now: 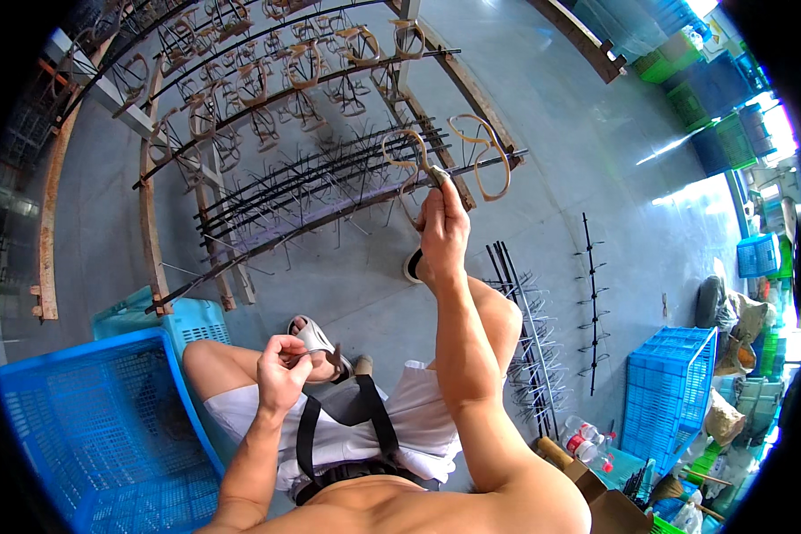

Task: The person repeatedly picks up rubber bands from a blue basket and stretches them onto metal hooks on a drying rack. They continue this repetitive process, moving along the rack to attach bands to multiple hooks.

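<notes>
Fingers of the right hand [443, 230] are pinched together, stretched well ahead of the left one, at a small greyish-brown piece [438, 176]; what is gripped there cannot be told exactly. Just left of these fingertips an amber spectacle frame [408, 133] is seen, and just to their right a second amber frame [508, 169] is hung by the long black rod [182, 289], which is passed across the rack close to the fingertips. By the left hand [280, 378], held low over the lap, a thin brown piece [335, 360] is pinched between thumb and fingertips; its full shape is too small to be made out.

Beyond both hands, rows of similar frames [303, 62] are carried on upper rods, and a stack of dark hooked rods [329, 169] is laid below them. To the left of the left hand a large blue basket [80, 345] is placed. Well to the right of the right hand, a single hooked rod [589, 294] and a blue crate [667, 383] are set on the floor.
</notes>
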A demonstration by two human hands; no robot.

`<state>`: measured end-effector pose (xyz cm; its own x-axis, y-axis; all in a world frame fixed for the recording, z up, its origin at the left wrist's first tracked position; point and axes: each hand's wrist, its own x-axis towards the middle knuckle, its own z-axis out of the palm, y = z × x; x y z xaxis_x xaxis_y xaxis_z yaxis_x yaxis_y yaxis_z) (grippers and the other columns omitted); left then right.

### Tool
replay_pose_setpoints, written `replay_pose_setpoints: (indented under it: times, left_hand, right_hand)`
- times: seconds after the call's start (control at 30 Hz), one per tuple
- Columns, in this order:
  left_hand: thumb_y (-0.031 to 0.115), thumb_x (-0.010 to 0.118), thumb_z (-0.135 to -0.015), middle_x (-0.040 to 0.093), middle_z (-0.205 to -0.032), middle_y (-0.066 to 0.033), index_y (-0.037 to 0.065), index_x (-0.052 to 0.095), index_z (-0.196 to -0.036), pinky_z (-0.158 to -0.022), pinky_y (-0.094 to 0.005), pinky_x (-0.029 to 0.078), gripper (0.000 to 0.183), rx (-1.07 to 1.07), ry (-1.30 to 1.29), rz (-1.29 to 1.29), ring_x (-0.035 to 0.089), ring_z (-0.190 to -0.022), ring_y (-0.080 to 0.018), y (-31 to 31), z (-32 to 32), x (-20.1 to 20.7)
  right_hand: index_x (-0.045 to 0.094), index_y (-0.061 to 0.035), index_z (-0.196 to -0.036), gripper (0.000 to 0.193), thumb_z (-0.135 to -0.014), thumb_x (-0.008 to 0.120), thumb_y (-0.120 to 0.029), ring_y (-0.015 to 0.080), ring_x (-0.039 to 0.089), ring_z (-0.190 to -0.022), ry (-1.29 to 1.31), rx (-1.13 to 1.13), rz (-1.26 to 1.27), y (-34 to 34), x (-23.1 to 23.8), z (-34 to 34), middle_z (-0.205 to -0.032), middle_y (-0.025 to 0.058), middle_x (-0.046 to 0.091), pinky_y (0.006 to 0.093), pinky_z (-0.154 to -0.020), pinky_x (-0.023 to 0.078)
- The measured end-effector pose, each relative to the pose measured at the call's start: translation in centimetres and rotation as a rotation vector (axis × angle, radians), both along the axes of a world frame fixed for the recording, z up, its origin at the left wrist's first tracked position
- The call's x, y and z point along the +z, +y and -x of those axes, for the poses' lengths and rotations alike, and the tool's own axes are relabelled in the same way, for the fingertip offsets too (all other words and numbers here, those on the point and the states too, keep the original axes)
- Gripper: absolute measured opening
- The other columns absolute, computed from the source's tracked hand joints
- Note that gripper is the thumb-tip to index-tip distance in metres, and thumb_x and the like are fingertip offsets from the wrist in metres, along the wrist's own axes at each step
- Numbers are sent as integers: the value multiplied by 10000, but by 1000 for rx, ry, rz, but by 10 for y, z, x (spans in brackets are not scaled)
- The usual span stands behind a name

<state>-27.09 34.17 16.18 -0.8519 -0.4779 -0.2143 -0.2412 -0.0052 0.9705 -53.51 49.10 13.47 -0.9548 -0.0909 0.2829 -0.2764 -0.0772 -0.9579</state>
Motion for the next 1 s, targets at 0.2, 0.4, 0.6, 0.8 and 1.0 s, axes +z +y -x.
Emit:
replay_pose_setpoints:
  times: [0.2, 0.4, 0.6, 0.8, 1.0]
  left_hand:
    - [-27, 635, -789, 627, -835, -44, 8, 586, -937, -697, -227, 496, 159, -1, 59, -67, 598, -742, -108, 5, 4, 13]
    - [34, 579, -861, 634, -821, -45, -18, 600, -1002, -684, -224, 496, 152, 11, 70, -71, 597, -724, -101, 5, 1, 26]
    - [89, 530, -908, 605, -759, -32, -29, 591, -1047, -638, -220, 484, 192, 15, 130, -100, 564, -656, -93, 8, -2, 50]
    - [82, 517, -913, 567, -706, -16, -13, 590, -1066, -598, -202, 450, 195, 5, 134, -33, 533, -624, -80, 8, 1, 68]
    - [93, 514, -917, 561, -698, -13, -13, 591, -1066, -585, -195, 431, 199, -37, 160, -36, 505, -609, -70, 10, 4, 69]
  right_hand:
    - [484, -1, -1229, 309, -947, 444, -122, 37, 399, -508, -24, 4, -12, 1, 5, -1, -619, -28, 445, 184, -439, 339]
    - [486, 5, -1196, 288, -953, 436, -141, 41, 375, -529, -57, -28, 50, 0, 9, 4, -634, -36, 438, 192, -460, 317]
    - [479, -37, -1215, 295, -960, 442, -180, 46, 359, -526, -136, -130, -9, 8, 7, 10, -620, -33, 408, 199, -459, 311]
    - [466, -26, -1230, 311, -959, 437, -175, 71, 357, -505, -103, -141, 39, -3, 7, -5, -623, -23, 438, 217, -461, 330]
    - [489, 4, -1179, 295, -950, 451, -178, 128, 419, -521, 22, -193, -196, -4, -2, -5, -600, 63, 483, 267, -476, 369]
